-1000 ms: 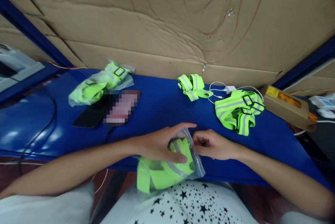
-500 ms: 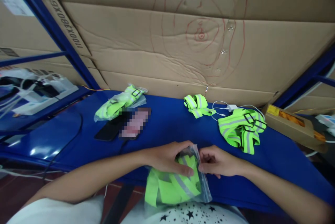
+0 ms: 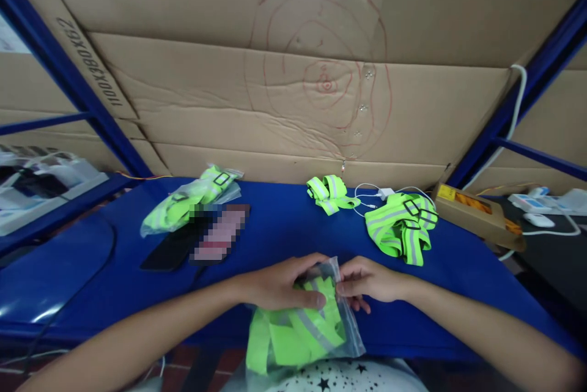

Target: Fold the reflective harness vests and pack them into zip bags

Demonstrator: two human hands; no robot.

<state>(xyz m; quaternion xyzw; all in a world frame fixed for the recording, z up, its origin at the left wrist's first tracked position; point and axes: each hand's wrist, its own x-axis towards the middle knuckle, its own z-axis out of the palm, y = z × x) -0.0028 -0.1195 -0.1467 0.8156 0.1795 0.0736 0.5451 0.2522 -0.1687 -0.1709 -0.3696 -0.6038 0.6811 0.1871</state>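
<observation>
1. The clear bag, with a yellow-green reflective strap inside, sits at the desk's near edge, above the person's star-patterned garment; it is at nearly the same place as a second ago.
2. The left hand grips the bag as before, its thumb laid across the front and hiding part of the strap.
3. The right hand pinches the bag's side edge; its lower fingers, curled in a second ago, now reach out below.
4. Beyond, on the blue desk, a small loose strap and a larger strap bundle lie unmoved, beside a white charger and an open carton.
5. To the left, a bagged strap lies just behind two flat devices, one blurred out.
6. The view has tilted up, showing more red rings on the cardboard behind.
</observation>
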